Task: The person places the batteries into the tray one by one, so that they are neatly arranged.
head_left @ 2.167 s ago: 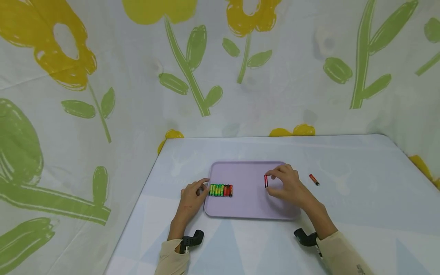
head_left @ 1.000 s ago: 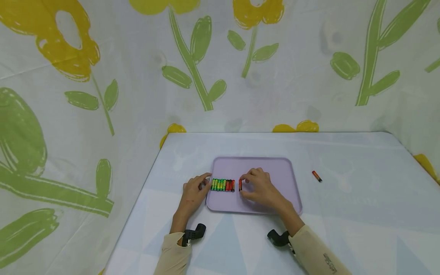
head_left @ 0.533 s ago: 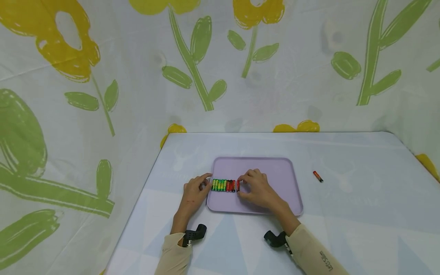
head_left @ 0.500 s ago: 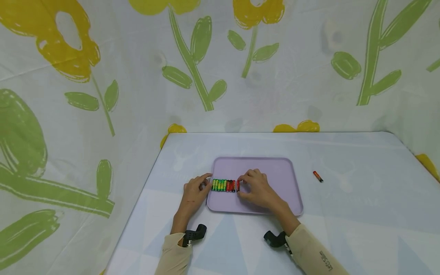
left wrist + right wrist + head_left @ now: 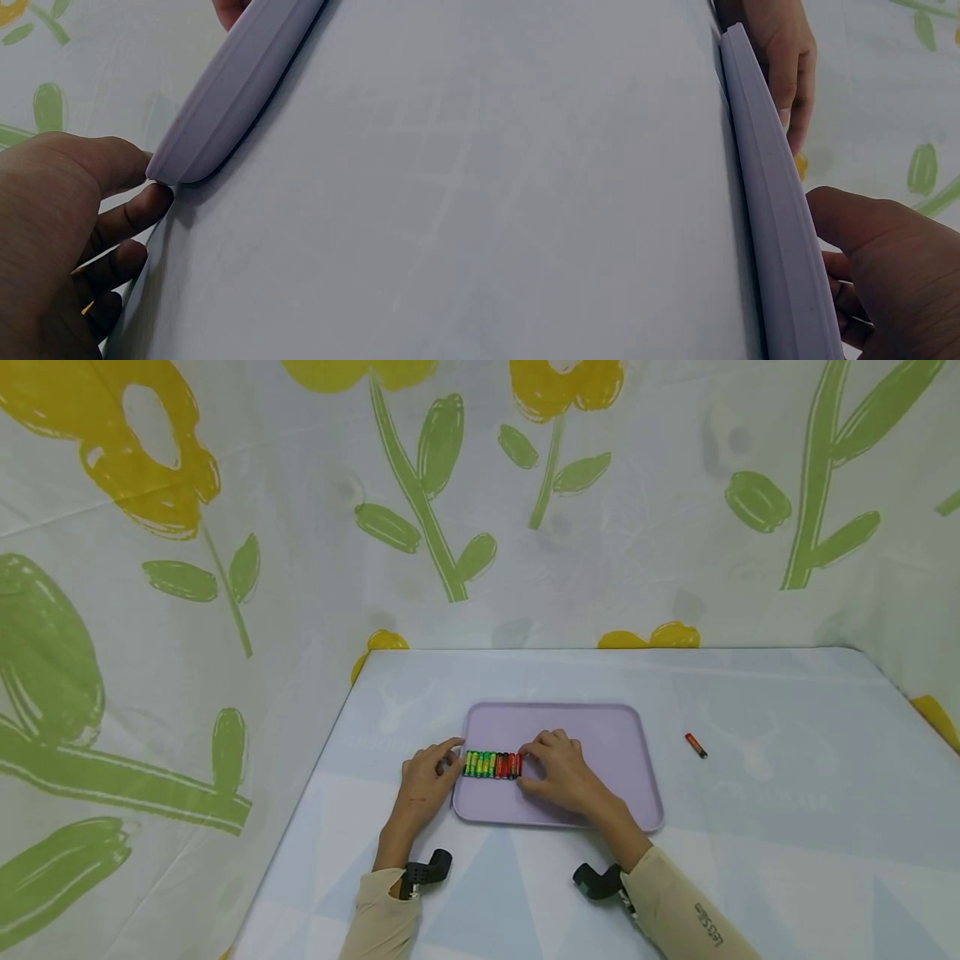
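On the lilac tray (image 5: 585, 722) a row of batteries (image 5: 491, 765) lies side by side, green-yellow ones on the left and red-black ones on the right. My right hand (image 5: 562, 772) pinches a red battery (image 5: 519, 765) by its ends between thumb and index finger, against the row's right end. At the tray's left edge, my left hand (image 5: 423, 785) holds the rim with thumb and index finger. Close up in the left wrist view, that thumb and index finger meet the tray's corner. The tray wall hides the batteries in both wrist views.
One loose orange-red and black battery (image 5: 696, 746) lies on the pale table (image 5: 787, 793), right of the tray. A flower-print cloth (image 5: 645, 527) stands behind the table and along its left side.
My right hand has carried the red battery leftward across the tray, closing the gap to the row. My left hand has stayed at the tray's left edge.
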`<state>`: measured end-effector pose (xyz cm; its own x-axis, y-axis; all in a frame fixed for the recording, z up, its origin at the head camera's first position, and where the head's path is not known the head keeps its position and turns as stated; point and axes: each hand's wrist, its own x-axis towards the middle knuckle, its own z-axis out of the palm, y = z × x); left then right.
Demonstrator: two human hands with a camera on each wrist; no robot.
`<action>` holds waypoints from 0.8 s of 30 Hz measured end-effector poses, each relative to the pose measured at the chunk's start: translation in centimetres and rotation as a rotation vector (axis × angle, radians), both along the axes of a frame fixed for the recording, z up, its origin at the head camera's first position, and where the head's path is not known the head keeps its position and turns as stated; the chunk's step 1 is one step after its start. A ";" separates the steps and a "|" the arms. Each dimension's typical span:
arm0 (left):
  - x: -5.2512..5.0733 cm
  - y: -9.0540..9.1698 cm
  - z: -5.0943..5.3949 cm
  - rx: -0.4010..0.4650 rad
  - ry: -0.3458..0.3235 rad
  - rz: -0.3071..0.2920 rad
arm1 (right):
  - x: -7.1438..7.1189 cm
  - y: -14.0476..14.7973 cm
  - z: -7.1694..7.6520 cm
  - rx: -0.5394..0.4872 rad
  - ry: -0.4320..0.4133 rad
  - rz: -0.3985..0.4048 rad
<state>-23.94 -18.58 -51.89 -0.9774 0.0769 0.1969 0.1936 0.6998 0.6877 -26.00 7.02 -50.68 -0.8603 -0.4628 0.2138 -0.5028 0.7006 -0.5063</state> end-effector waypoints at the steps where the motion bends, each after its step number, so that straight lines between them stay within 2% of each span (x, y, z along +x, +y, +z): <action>1: 0.0 0.0 0.0 0.002 -0.003 -0.002 | 0.0 0.0 0.0 0.003 0.002 -0.001; 6: -0.1 0.0 0.0 -0.001 -0.009 -0.004 | 0.1 0.1 0.5 0.032 0.010 0.002; 10: -0.2 0.0 -0.1 -0.011 -0.007 0.001 | 0.3 0.4 1.5 0.048 0.017 0.001; 15: -0.3 0.2 -0.1 -0.007 -0.001 0.002 | 0.6 1.4 2.8 0.022 0.040 0.012; 20: -0.3 0.2 -0.1 -0.004 0.007 -0.012 | 0.5 3.0 3.2 0.020 0.077 -0.001; 24: -0.2 0.0 -0.3 -0.009 0.002 0.002 | 0.4 4.2 3.4 0.014 0.108 -0.008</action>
